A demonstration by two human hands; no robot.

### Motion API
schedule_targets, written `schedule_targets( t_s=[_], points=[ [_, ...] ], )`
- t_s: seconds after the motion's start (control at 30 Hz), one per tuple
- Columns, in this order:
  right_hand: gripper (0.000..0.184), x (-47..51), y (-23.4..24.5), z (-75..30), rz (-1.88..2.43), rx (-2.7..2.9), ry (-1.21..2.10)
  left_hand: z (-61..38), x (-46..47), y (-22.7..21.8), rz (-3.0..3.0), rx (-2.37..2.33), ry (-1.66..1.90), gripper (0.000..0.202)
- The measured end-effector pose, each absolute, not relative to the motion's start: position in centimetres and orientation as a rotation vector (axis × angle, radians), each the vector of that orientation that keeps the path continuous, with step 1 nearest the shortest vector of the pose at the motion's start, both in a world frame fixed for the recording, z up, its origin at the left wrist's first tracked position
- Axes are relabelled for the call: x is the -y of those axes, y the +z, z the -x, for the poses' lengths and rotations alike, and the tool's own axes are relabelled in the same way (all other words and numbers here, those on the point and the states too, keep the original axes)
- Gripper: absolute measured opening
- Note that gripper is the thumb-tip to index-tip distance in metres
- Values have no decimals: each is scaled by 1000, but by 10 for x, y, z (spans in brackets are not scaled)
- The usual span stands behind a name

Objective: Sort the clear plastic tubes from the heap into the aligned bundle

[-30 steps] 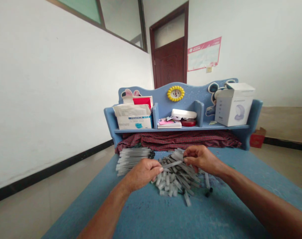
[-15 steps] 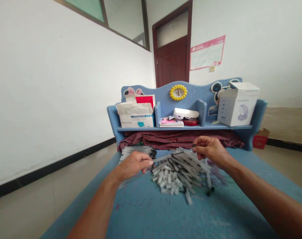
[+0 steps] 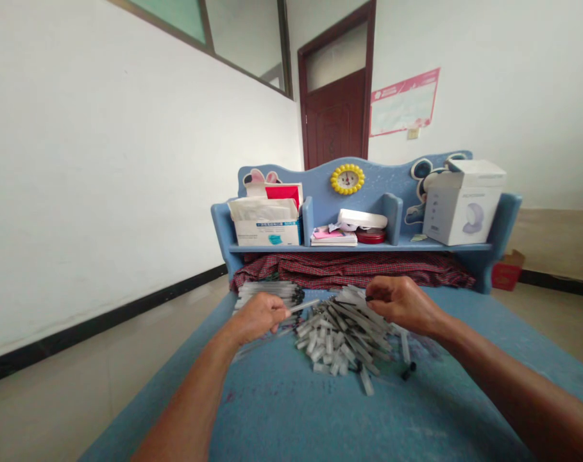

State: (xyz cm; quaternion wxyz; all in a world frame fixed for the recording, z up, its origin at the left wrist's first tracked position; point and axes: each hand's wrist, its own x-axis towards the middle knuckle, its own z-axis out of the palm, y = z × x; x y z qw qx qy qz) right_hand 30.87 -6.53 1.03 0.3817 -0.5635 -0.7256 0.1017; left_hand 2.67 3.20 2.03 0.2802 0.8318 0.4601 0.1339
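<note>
Clear plastic tubes (image 3: 342, 340) lay heaped on a blue bed (image 3: 291, 410); the left hand (image 3: 258, 317) pinched one, the right hand (image 3: 403, 303) pinched something dark, and a careless bump could roll some off

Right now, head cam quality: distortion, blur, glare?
Head view: strong wide-angle bending, with the door leaning and the blue tabletop splaying toward the bottom; light soft and even, no hard shadows or strong glare; the clear plastic tubes, left hand and right hand look fairly sharp.
</note>
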Motion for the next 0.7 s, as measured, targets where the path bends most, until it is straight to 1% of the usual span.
schedule_targets(
  t_s=[0.1,0.3,0.47,0.6,0.7],
  points=[
    [12,64,12,-312,1501,1860,274,-28,-31,20,-2236,-1244,338,29],
    [18,54,8,-325,1751,1916,112,-32,-30,18,-2276,-1223,336,30],
    [19,50,1,-327,1769,1942,114,-36,-26,18,-2286,-1182,339,29],
    [26,51,2,-327,1751,1927,112,-39,-23,19,-2296,-1125,354,31],
    [28,54,6,-324,1710,1876,77,-45,-18,19,-2272,-1059,381,29]
  ],
)
